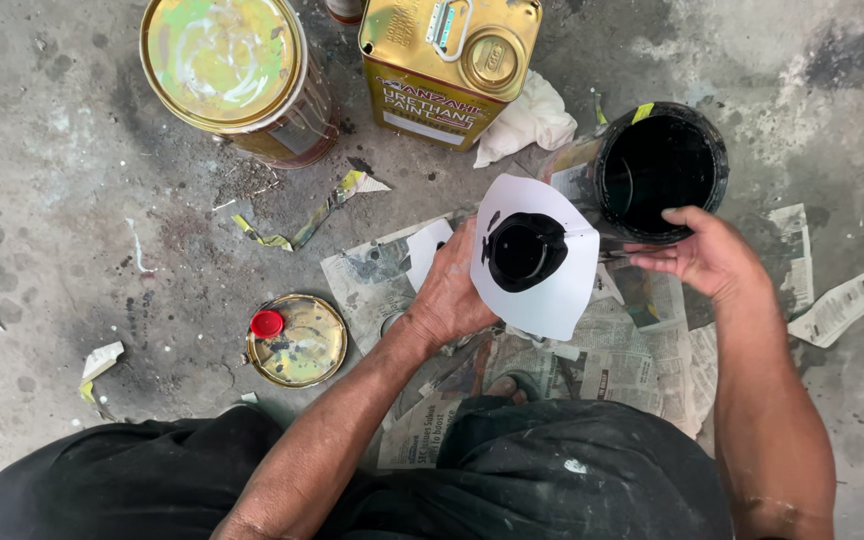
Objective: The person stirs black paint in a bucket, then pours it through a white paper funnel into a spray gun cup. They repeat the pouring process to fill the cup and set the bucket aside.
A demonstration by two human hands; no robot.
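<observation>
My left hand [452, 290] holds a closed grip on the white paper funnel [537, 258], whose centre is black with paint. My right hand [704, 255] grips the rim of the tilted black paint can [657, 172], just beside the funnel, above newspaper [612, 370] spread on the floor [62, 210].

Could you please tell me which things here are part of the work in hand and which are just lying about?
In use:
left hand holding white paper cone strainer
right hand gripping black paint can

Lying about:
round tin
rectangular gold can
loose lid with red cap
white rag
newspaper
</observation>
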